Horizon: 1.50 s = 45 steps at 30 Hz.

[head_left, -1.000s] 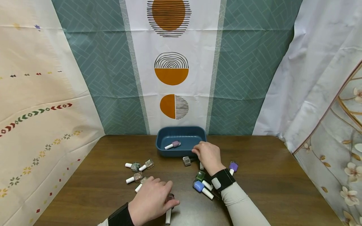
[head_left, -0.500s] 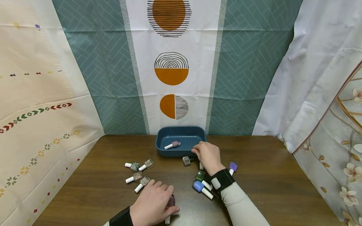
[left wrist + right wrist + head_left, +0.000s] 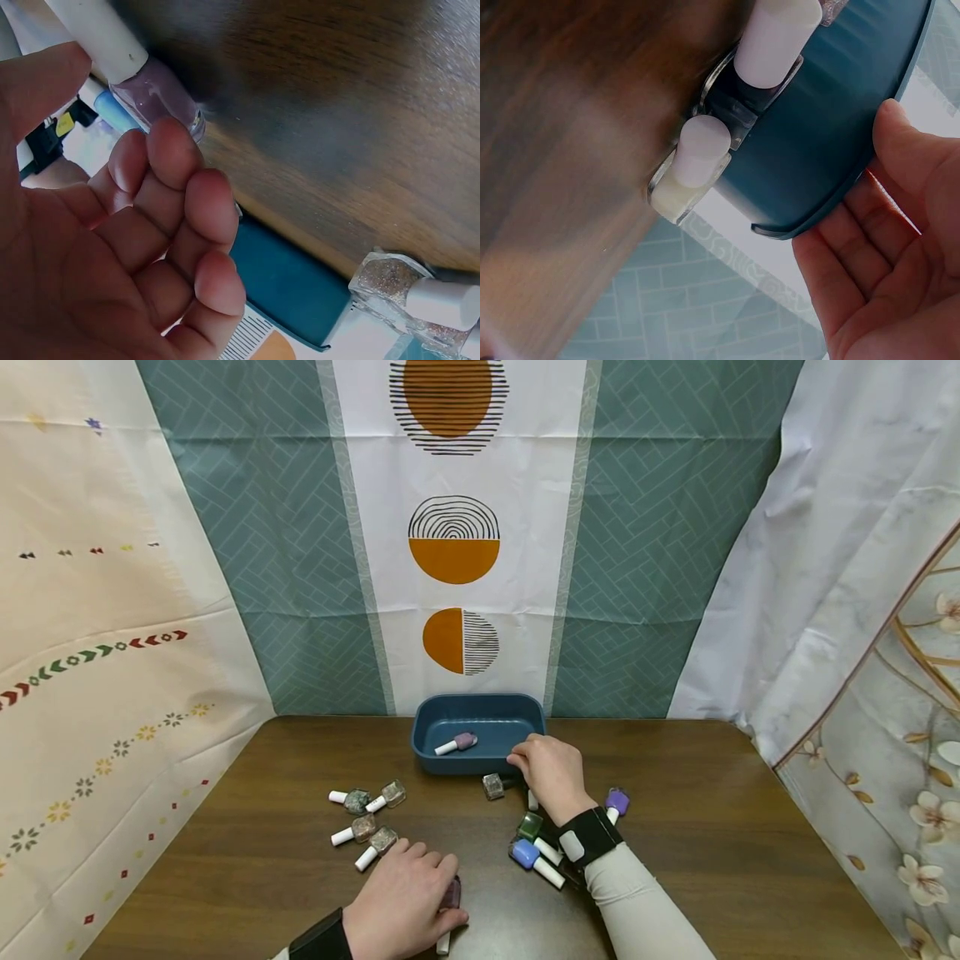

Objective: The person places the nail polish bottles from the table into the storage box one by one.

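Observation:
In the head view my left hand [image 3: 408, 897] is low over the table beside a mauve nail polish bottle [image 3: 452, 893] with a white cap. In the left wrist view its fingers are loosely bent, fingertips right at the bottle's base, and the thumb overlaps the white cap [image 3: 97, 37]. Further back, my right hand [image 3: 553, 777] grips the near right corner of a blue tray [image 3: 480, 765]. The thumb lies against the outer wall, and the other fingertips are partly hidden at the rim. Inside the tray rests a pinkish-purple nail polish bottle [image 3: 466, 741].
Several glittery bottles [image 3: 363, 827] lie left of centre. Near the right forearm lie green [image 3: 529, 824], blue [image 3: 525, 852] and purple [image 3: 617, 800] bottles. A grey glitter bottle [image 3: 493, 786] lies before the tray. Fabric [image 3: 480, 460] hangs behind the table.
Shortly after the first frame, my left hand shifts slightly, uncovering a glittery bottle and more of the mauve one. My right hand stays at the tray.

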### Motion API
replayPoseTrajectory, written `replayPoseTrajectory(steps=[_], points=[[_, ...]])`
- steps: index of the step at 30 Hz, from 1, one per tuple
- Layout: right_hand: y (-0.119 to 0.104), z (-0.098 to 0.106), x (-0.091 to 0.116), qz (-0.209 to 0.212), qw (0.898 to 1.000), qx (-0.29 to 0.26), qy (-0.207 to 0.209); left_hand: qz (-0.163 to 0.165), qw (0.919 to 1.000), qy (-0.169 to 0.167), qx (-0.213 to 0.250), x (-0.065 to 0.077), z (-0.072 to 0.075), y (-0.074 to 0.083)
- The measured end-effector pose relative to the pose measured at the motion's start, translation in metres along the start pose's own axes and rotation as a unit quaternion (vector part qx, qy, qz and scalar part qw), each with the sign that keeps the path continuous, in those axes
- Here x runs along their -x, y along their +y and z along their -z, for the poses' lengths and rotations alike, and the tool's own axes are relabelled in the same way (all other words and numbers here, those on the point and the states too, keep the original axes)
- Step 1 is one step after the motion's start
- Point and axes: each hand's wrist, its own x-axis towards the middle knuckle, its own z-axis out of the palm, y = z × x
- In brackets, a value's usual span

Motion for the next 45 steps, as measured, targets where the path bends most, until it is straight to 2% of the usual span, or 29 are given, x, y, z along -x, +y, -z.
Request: replayPoseTrajectory(steps=[13, 20, 28, 45], points=[[-0.0002, 0.0018, -0.0015, -0.006, 1.000, -0.011, -0.007, 0.021, 0.9997, -0.003, -0.008, 0.0023, 0.0003, -0.0022], [-0.0007, 0.0027, -0.0018, -0.003, 1.000, -0.010, -0.008, 0.018, 0.9995, 0.011, -0.024, 0.0067, -0.0025, -0.0046], [-0.0007, 0.0024, -0.0013, -0.003, 1.000, -0.010, -0.007, 0.019, 0.9996, -0.016, -0.012, 0.0078, -0.0012, -0.0092], [0.0003, 0.0020, -0.0023, -0.004, 1.000, -0.006, -0.013, -0.008, 0.9986, 0.053, -0.004, 0.0062, -0.0058, -0.0050]])
